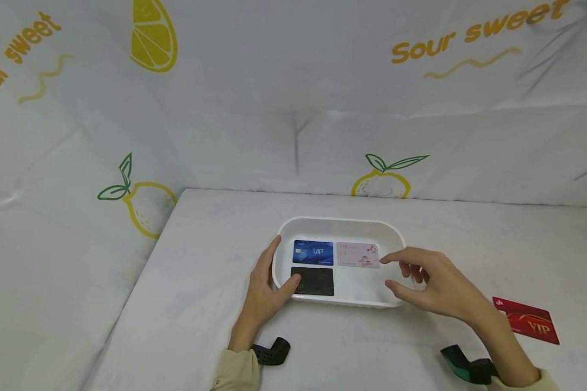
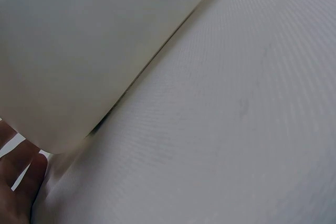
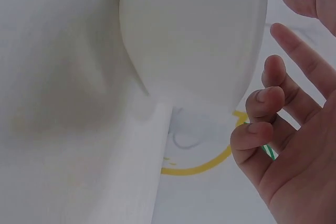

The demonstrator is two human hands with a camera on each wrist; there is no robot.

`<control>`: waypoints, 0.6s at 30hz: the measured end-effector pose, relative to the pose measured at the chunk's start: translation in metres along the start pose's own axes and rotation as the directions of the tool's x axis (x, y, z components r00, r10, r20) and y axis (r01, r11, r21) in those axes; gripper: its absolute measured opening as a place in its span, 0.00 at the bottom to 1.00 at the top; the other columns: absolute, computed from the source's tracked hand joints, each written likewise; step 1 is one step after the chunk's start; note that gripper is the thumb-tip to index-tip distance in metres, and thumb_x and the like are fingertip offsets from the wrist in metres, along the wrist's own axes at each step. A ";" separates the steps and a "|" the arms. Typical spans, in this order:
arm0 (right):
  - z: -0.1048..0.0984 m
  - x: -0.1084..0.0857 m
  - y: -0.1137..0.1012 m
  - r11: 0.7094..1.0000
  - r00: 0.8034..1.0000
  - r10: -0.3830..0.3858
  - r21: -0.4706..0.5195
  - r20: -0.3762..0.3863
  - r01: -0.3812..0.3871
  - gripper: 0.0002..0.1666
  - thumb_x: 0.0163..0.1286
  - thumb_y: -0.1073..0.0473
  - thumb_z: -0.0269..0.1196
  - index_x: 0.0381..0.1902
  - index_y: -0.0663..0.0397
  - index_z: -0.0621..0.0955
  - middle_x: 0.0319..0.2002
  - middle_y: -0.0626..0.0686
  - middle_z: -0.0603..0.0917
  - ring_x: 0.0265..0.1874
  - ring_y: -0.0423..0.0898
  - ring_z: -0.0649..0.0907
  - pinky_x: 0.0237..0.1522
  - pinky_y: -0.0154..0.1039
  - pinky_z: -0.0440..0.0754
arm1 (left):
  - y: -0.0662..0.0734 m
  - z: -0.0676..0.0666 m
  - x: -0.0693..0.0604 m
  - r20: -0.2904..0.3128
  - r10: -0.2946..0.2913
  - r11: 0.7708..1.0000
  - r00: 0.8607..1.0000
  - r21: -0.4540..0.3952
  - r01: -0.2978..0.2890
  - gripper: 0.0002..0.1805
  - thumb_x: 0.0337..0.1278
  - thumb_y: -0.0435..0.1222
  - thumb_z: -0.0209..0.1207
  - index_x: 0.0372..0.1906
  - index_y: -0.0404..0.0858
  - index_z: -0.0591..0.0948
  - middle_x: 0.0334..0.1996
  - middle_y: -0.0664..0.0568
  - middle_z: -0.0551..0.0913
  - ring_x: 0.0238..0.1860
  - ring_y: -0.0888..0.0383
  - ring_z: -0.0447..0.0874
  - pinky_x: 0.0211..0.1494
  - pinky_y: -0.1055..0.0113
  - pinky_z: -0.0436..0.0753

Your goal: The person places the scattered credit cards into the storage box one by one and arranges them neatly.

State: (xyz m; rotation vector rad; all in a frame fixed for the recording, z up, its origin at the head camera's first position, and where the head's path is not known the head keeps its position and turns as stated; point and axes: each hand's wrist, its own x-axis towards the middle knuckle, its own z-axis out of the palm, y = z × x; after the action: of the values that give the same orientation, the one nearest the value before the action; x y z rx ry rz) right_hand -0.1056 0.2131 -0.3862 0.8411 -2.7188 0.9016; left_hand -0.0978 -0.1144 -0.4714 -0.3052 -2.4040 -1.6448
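A white plastic tray (image 1: 367, 290) with rounded corners lies on the table. Inside it are a blue VIP card (image 1: 313, 253) at back left, a pink VIP card (image 1: 358, 255) to its right, and a black card (image 1: 318, 281) in front of the blue one. My left hand (image 1: 268, 288) holds the tray's left end, fingers along the outer wall and thumb over the rim at the black card's corner. Over the tray's right end is my right hand (image 1: 432, 279), fingers loosely bent and holding nothing. Its index fingertip is beside the pink card's right edge; whether they touch, I cannot tell.
A red VIP card (image 1: 530, 321) lies on the table right of the tray, partly behind my right forearm. The table wears a white cloth (image 1: 200, 244). Behind it hangs a white sheet (image 1: 254, 146) printed with lemons. Both wrists carry dark camera mounts (image 1: 274, 352).
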 end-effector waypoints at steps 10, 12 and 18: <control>-0.005 -0.009 0.008 1.000 0.999 -0.021 0.001 -0.039 0.021 0.24 0.48 0.63 0.80 0.45 0.42 0.87 0.25 0.38 0.74 0.23 0.33 0.70 0.25 0.25 0.67 | -0.001 0.000 0.000 -0.005 -0.001 1.000 1.000 0.011 0.001 0.46 0.56 0.43 0.66 0.79 0.41 0.62 0.75 0.42 0.69 0.75 0.45 0.70 0.73 0.42 0.73; -0.006 -0.010 0.011 0.999 0.998 -0.031 0.007 -0.052 0.031 0.25 0.47 0.64 0.80 0.45 0.42 0.87 0.26 0.38 0.74 0.23 0.33 0.70 0.25 0.25 0.67 | -0.001 0.000 0.000 -0.006 0.001 1.000 1.000 0.014 -0.001 0.46 0.56 0.43 0.66 0.79 0.41 0.62 0.75 0.42 0.69 0.75 0.45 0.70 0.73 0.41 0.73; -0.012 -0.017 0.017 0.999 0.997 -0.038 0.019 -0.073 0.040 0.27 0.45 0.67 0.80 0.44 0.41 0.86 0.26 0.38 0.73 0.23 0.33 0.70 0.25 0.26 0.66 | -0.001 0.000 0.000 -0.004 0.006 1.000 1.000 0.003 -0.006 0.46 0.56 0.43 0.66 0.79 0.40 0.62 0.75 0.41 0.69 0.75 0.44 0.70 0.73 0.41 0.73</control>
State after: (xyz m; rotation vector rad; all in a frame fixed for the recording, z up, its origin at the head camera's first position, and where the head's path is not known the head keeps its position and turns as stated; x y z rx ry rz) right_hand -0.1013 0.2388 -0.3902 0.8449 -2.6266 0.9348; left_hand -0.0980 -0.1145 -0.4724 -0.3083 -2.4004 -1.6375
